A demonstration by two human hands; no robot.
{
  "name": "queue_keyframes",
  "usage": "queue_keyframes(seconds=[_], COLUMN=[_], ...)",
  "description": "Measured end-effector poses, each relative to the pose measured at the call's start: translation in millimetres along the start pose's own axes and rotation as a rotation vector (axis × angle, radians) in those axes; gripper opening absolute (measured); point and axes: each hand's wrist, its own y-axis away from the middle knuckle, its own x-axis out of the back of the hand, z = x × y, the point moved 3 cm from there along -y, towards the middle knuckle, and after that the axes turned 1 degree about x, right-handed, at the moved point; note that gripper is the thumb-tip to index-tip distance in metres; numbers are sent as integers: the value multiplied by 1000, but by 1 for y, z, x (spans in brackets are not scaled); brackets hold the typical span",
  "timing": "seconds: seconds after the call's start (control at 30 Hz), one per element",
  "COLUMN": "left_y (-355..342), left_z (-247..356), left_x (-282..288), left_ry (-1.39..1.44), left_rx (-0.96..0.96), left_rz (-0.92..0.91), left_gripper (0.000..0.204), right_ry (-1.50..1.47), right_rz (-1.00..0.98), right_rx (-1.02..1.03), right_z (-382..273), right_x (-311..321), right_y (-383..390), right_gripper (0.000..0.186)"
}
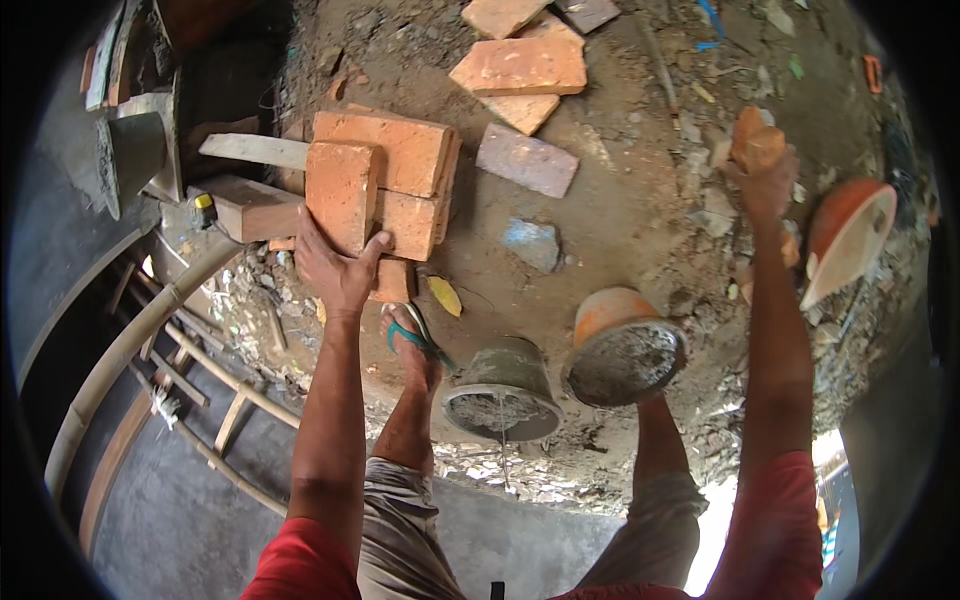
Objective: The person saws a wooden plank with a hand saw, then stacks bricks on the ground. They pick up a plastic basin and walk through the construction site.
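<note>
On the left, my left hand (338,268) grips the near end of an orange brick (341,190), thumb at its right corner and fingers along its left side. That brick lies on top of a stack of bricks (408,150). My right arm reaches far out to the right. There my right hand (765,190) is closed on a broken piece of orange brick (757,143), held above the dirt; its fingers are partly hidden behind the piece.
Two buckets holding grey mortar, a dark one (503,405) and an orange one (625,350), stand near my legs. Loose bricks (530,66) lie on the dirt ahead. At right is an orange basin (850,235). Bamboo poles (135,345) and a wooden ladder (230,425) are lower left.
</note>
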Motion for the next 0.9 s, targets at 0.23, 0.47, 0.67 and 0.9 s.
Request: queue_keyframes(seconds=[0.23, 0.47, 0.67, 0.9], left_y=[-35, -70, -62, -74], left_z=[-7, 10, -8, -18], left_x=[2, 21, 17, 20], left_ry=[412, 503, 673, 847], left_rx=[54, 0, -50, 330], left_rz=[-185, -248, -406, -401], left_gripper=[117, 111, 116, 63], right_ry=[-236, -474, -727, -989], right_rz=[-397, -246, -659, -644], right_rx=[-7, -123, -294, -310], right_z=[89, -5, -263, -435], right_x=[-46, 54, 157, 175], right_y=[-35, 58, 160, 173], right_gripper=[128, 105, 119, 122])
